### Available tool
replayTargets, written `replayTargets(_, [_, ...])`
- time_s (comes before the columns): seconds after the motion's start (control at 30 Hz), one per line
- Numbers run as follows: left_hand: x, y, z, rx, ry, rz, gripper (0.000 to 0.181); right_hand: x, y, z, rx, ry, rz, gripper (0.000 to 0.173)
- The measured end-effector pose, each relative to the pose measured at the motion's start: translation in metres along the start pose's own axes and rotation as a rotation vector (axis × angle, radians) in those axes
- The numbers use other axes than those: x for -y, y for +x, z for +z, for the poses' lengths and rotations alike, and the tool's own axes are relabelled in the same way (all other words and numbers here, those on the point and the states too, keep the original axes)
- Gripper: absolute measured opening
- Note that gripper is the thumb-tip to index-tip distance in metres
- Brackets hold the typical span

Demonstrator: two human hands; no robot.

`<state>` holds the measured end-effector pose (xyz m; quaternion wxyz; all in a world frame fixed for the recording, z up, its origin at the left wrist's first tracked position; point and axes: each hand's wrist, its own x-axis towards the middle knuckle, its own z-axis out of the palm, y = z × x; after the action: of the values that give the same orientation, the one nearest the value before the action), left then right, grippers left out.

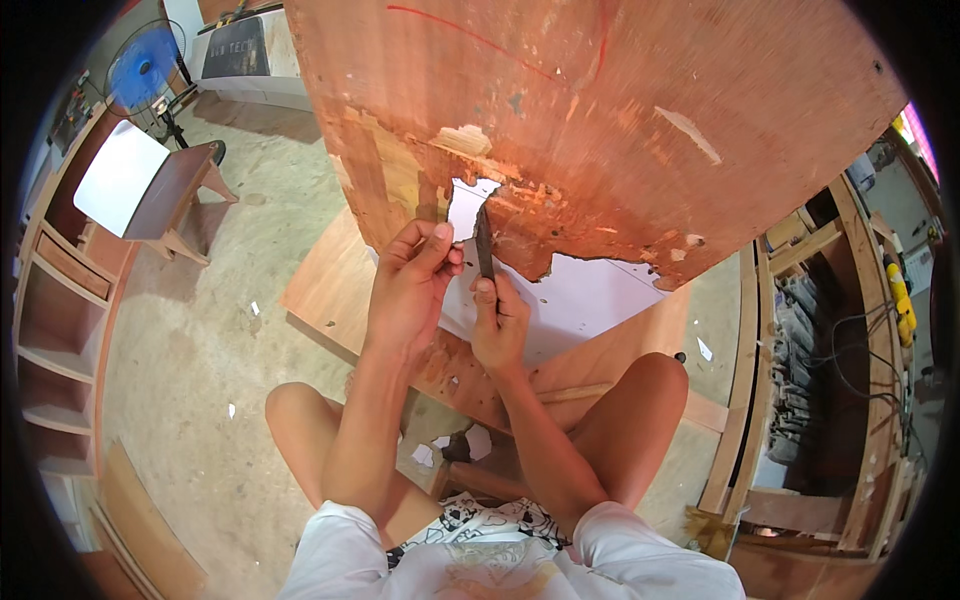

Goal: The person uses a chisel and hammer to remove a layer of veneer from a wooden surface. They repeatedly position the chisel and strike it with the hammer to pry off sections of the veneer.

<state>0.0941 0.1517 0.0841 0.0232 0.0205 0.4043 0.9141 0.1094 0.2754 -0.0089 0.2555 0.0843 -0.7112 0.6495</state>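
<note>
Between the thumb and fingers of my left hand is a torn flap of white laminate sheet, in front of a large upright wooden panel. My right hand grips a narrow dark flat blade or scraper, its far end against the flap's right edge. The panel's lower part is bare, rough and splintered. More white laminate with a ragged upper edge covers the area below. How firmly that part is attached cannot be told.
Reddish boards lie around the panel's base. Laminate scraps are on the floor between my legs. A small table and a blue fan stand at upper left, wooden shelving at left. A wooden frame holding several items stands at right.
</note>
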Motion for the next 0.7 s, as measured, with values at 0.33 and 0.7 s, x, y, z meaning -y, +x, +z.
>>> replayTargets(0.33, [0.0, 0.001, -0.002, 0.023, 0.017, 0.002, 0.015, -0.011, 0.004, -0.006, 0.049, 0.129, -0.001, 0.043])
replayTargets(0.7, [-0.017, -0.008, -0.011, -0.056, 0.096, 0.071, 0.013, 0.0, -0.005, -0.012, 0.018, -0.021, 0.101, 0.035])
